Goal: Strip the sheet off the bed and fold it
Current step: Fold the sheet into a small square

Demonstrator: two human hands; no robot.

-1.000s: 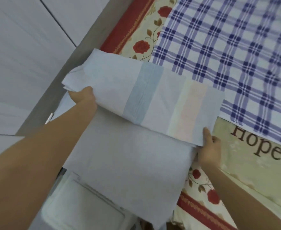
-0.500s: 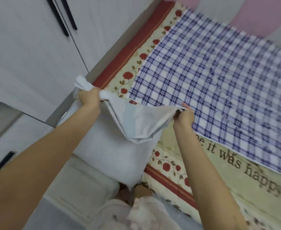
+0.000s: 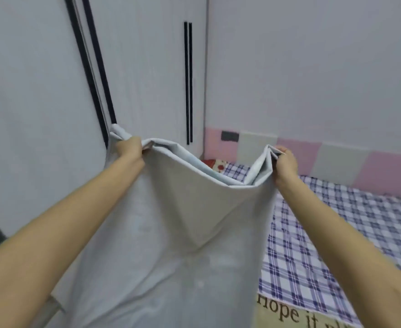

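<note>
Count: we are counting two hands, one sheet, one wardrobe with four dark handle strips in two pairs, one checked cloth and one lettered cloth.
Wardrobe (image 3: pixel 41 91): pale doors are filling the left side. One pair of handle strips (image 3: pixel 88 74) is running aslant at far left, and the second pair (image 3: pixel 188 84) is standing upright near the room corner.
Left hand (image 3: pixel 131 147): it is clenching a bunched upper corner of the sheet in front of the wardrobe door, and a tuft of fabric is sticking out beyond the fist.
Sheet (image 3: pixel 171 233): it is hanging in the air between the two hands, beside the bed's left edge. It is pale grey-white and plain on the side facing us. Its top edge is sagging in a curve, several layers are showing, and a pale blue patch is peeping from inside. Creases are meeting in a V below the sag. The lower part is running out of view.
Right hand (image 3: pixel 285 162): it is pinching the other upper corner, where folded layers are standing up above the fingers.
Checked cloth (image 3: pixel 336 233): blue and white, it is lying flat on the bed to the right of the sheet.
Lettered cloth (image 3: pixel 280 311): beige, it is reading "hope it" at the checked cloth's near edge.
Wall pads (image 3: pixel 384 171): pink and cream panels are alternating behind the bed.
</note>
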